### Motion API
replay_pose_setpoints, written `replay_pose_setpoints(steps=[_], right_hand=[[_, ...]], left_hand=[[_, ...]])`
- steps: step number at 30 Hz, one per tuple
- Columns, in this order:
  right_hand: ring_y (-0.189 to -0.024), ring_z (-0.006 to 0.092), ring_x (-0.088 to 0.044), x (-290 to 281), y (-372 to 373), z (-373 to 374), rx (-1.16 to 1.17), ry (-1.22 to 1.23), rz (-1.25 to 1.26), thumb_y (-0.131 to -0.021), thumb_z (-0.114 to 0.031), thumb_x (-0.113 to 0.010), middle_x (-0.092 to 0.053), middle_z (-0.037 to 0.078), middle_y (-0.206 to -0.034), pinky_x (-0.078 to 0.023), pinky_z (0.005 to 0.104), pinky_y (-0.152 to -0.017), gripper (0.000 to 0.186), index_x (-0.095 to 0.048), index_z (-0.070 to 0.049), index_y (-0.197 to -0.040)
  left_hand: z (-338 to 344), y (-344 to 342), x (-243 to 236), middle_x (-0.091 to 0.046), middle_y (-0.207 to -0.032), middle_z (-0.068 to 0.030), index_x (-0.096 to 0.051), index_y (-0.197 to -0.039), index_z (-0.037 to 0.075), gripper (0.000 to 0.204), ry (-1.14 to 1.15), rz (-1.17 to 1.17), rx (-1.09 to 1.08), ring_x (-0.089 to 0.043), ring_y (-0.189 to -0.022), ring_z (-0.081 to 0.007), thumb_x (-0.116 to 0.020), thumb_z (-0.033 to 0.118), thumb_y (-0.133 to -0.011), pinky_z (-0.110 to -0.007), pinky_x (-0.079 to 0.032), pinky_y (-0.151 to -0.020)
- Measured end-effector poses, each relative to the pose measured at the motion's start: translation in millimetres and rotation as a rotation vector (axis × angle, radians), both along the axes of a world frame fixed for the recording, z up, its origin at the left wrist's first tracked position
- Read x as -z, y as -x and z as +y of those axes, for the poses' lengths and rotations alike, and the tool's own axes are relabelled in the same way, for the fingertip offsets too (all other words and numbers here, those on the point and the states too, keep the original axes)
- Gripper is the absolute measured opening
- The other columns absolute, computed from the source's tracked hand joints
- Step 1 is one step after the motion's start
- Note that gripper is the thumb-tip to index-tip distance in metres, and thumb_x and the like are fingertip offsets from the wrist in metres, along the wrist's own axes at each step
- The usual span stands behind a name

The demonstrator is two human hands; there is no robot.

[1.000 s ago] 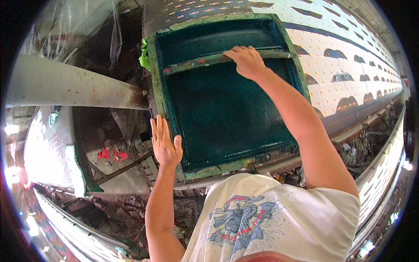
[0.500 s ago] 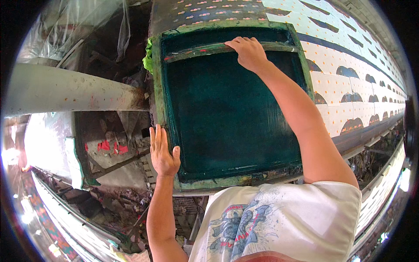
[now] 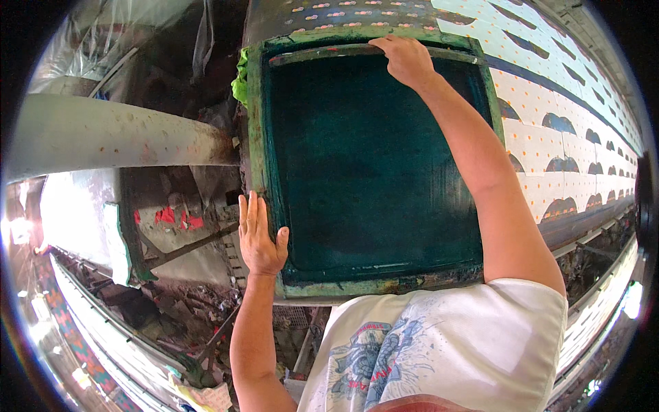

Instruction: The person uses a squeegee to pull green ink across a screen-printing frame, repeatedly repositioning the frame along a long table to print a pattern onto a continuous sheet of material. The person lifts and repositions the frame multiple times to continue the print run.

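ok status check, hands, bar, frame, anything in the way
Right hand closed on long bar, near far end of green frame. Left hand open at frame's left side. Right forearm crosses over dark screen, right side.

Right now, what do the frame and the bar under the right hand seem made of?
The frame looks like wood, dull under blotchy green stains; painted metal is possible. The bar, matt and stained, may be wood too; no grain shows.

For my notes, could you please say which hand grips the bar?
The right hand grips the bar; the left hand is open at the left side of the green frame.
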State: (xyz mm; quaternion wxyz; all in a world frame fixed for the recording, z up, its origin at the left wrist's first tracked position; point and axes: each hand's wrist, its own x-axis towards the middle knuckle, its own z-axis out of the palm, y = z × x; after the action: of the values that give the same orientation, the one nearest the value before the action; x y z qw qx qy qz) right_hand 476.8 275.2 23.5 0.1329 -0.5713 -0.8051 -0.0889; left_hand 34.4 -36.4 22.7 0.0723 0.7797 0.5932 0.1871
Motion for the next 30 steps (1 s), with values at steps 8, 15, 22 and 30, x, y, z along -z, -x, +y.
replay_pose_setpoints(steps=[8, 15, 22, 30], right_hand=[[-0.123, 0.0416, -0.072, -25.1, -12.7, 16.8, -0.062, 0.233, -0.052, -0.093, -0.007, -0.066, -0.077, 0.017, -0.130, -0.058, 0.0568, -0.107, 0.053, -0.072, -0.017, -0.144], [-0.122, 0.0443, -0.071, -38.5, 6.5, -79.3, -0.085, 0.391, -0.014, -0.090, -0.007, -0.065, -0.076, 0.020, -0.130, -0.056, 0.0585, -0.104, 0.052, -0.073, -0.015, -0.141], [-0.118, 0.0417, -0.072, -55.7, 38.8, -226.6, -0.056, 0.610, -0.007, -0.096, -0.012, -0.075, -0.077, 0.016, -0.123, -0.056, 0.0563, -0.103, 0.043, -0.073, -0.015, -0.139], [-0.117, 0.0388, -0.073, -63.1, 64.4, -379.3, -0.033, 0.642, 0.026, -0.091, -0.011, -0.075, -0.077, 0.014, -0.126, -0.058, 0.0542, -0.099, 0.045, -0.076, -0.017, -0.136]], left_hand=[[-0.7, 1.2, -0.4, -0.043, -0.173, -0.0235, -0.052, -0.159, -0.009, 0.072, -0.004, -0.010, 0.019, -0.033, -0.165, -0.0461, -0.053, 0.047, -0.113, -0.054, -0.034, -0.129], [-1.5, 5.8, 9.4, -0.044, -0.172, -0.0252, -0.052, -0.158, -0.009, 0.071, -0.061, -0.047, 0.049, -0.033, -0.164, -0.0473, -0.051, 0.047, -0.115, -0.055, -0.034, -0.130], [-0.8, 15.2, 23.4, -0.052, -0.166, -0.0263, -0.063, -0.149, -0.011, 0.068, -0.130, -0.176, 0.044, -0.039, -0.160, -0.0469, -0.041, 0.046, -0.118, -0.053, -0.034, -0.131], [6.3, 23.8, 47.1, -0.060, -0.162, -0.0205, -0.073, -0.140, -0.004, 0.062, -0.162, -0.367, 0.013, -0.045, -0.159, -0.0404, -0.039, 0.043, -0.120, -0.051, -0.034, -0.132]])
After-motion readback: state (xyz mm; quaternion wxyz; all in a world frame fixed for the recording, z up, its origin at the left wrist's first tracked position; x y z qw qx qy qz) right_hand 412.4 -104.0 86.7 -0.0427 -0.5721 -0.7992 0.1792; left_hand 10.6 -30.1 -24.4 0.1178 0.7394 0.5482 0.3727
